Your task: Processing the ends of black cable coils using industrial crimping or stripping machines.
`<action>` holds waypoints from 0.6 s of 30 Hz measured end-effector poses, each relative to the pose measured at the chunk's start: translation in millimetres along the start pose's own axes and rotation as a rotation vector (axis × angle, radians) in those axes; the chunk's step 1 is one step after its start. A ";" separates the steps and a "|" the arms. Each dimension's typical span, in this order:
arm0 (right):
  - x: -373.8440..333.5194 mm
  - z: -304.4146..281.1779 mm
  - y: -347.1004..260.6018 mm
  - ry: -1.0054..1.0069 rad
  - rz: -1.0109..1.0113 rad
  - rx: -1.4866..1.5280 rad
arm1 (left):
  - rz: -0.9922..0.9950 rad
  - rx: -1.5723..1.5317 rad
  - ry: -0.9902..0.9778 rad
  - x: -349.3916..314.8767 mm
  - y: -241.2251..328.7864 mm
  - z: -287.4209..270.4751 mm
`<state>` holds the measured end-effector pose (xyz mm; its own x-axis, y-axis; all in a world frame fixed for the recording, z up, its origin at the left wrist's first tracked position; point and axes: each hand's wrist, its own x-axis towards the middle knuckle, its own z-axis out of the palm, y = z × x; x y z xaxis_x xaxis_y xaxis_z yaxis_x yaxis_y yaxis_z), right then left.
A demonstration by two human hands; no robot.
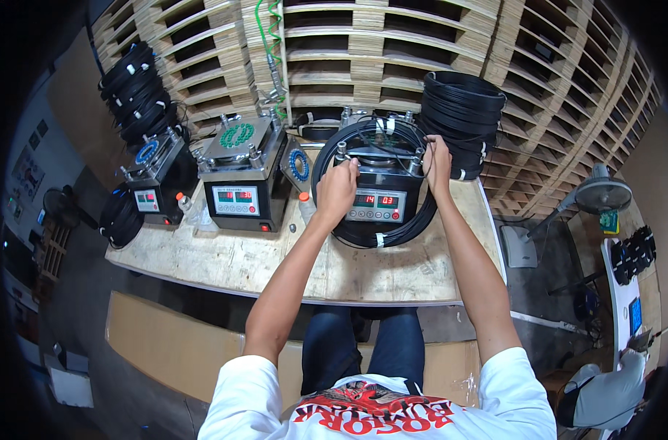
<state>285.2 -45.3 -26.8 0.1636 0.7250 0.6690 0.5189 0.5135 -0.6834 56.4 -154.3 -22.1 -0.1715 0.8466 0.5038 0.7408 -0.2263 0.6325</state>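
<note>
A coil of black cable (411, 233), tied with white bands, hangs around a black polishing-type machine (414, 192) with a metal top and a red digital display. My left hand (337, 191) is closed at the machine's left top corner, beside a metal knob post (341, 149). What its fingertips pinch is too small to make out. My right hand (438, 167) is closed at the coil's upper right, its fingers pinching a thin length of the black cable. The machine's top plate is partly hidden behind the coil and my hands.
Two similar machines stand to the left, one with a green-dotted disc (237, 135), one with a blue ring (147, 152). Stacked black cable coils (462, 110) rise at right and far left. An orange-capped bottle (305, 208) stands near my left hand. Wooden pallets (392, 37) wall the back.
</note>
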 end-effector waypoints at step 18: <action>-54.1 -34.2 -27.0 -0.076 0.139 0.065 | 0.289 0.061 0.171 43.6 -28.0 -8.6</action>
<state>291.1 -114.1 -34.6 0.1645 0.8226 0.5443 0.4401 0.4327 -0.7868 22.6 -115.2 -12.8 -0.0510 0.6574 0.7518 0.8110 -0.4121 0.4153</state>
